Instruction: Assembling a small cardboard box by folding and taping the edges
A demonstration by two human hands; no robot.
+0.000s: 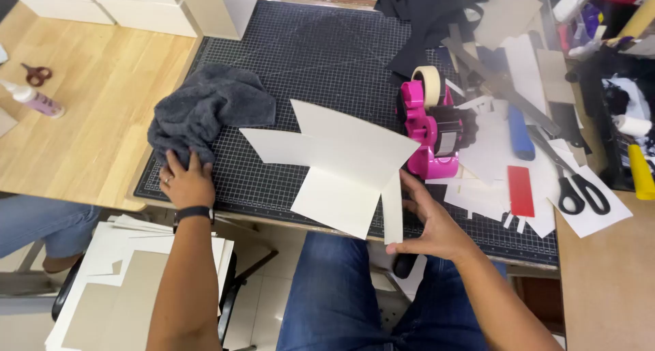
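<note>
A cream-white cut cardboard piece (pixel 341 163) with folded flaps lies on the dark gridded cutting mat (pixel 307 57). My right hand (pixel 430 221) pinches its narrow right flap near the table's front edge. To the left, my left hand (pixel 185 182), with a ring and a black wristband, presses on a crumpled dark grey cloth (pixel 208 109) resting on the mat's left part.
A pink tape dispenser (pixel 426 129) with a masking tape roll stands right of the card. Black-handled scissors (pixel 576 187), a blue pen, a red strip, a metal ruler and paper scraps clutter the right. A glue bottle (pixel 34 100) and small scissors lie far left. Stacked card sheets sit below the table.
</note>
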